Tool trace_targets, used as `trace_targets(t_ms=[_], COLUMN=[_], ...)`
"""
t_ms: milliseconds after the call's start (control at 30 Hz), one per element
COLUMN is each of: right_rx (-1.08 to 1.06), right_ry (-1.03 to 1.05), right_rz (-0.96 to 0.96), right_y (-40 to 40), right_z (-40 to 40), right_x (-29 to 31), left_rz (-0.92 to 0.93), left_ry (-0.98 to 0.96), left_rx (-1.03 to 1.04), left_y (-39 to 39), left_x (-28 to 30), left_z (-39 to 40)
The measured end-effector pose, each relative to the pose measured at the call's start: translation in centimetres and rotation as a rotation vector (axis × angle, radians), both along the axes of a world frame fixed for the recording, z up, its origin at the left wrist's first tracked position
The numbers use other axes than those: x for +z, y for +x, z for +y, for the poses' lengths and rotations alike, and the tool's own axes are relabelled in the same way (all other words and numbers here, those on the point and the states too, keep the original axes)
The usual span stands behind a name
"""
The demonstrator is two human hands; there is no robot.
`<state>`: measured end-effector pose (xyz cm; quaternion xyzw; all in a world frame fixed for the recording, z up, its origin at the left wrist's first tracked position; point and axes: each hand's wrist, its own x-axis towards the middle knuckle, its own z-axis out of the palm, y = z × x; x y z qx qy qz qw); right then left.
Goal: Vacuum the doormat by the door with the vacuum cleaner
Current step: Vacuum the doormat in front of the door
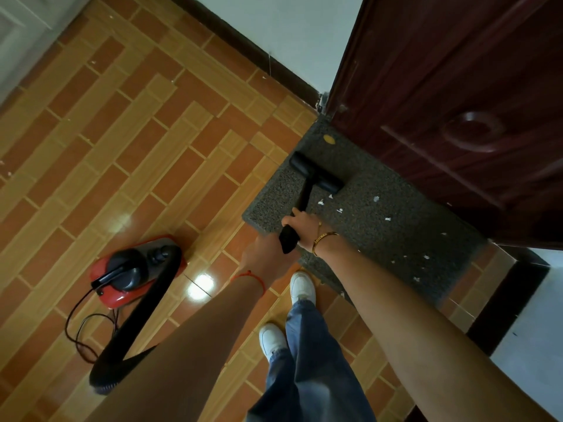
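A dark grey speckled doormat (380, 214) lies against the dark red door (457, 102). Small white scraps and one yellow bit (329, 139) are scattered on it. The black vacuum floor head (315, 175) rests on the mat's far left part. Its black wand (304, 197) runs back to my hands. My right hand (301, 225) grips the wand's handle. Just behind it, my left hand (265, 257) closes on the lower end of the same wand. The red and black vacuum body (134, 271) stands on the floor to the left, its black hose (143, 318) curving toward me.
Orange and tan floor tiles (137, 132) cover the room. A thin power cord (82, 330) loops beside the vacuum body. My white shoes (300, 286) stand at the mat's near edge. A white wall with dark skirting (259, 47) meets the door frame.
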<state>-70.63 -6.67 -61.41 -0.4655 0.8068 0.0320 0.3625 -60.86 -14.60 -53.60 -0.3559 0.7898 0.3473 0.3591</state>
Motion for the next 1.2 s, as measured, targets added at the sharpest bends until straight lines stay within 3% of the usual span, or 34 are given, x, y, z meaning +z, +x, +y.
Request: trace_targets(t_ms=[733, 1200], right_rx=[-0.01, 0.04], right_ry=[-0.047, -0.04], right_rz=[-0.086, -0.078], right_y=[14.9, 12.5], right_z=[1.1, 1.2], right_x=[1.7, 0.8], left_rz=[-0.098, -0.098], left_ry=[-0.014, -0.061], left_rx=[-0.032, -0.09], left_y=[14.2, 12.5], left_x=[3.1, 1.9], left_z=[0.9, 1.2])
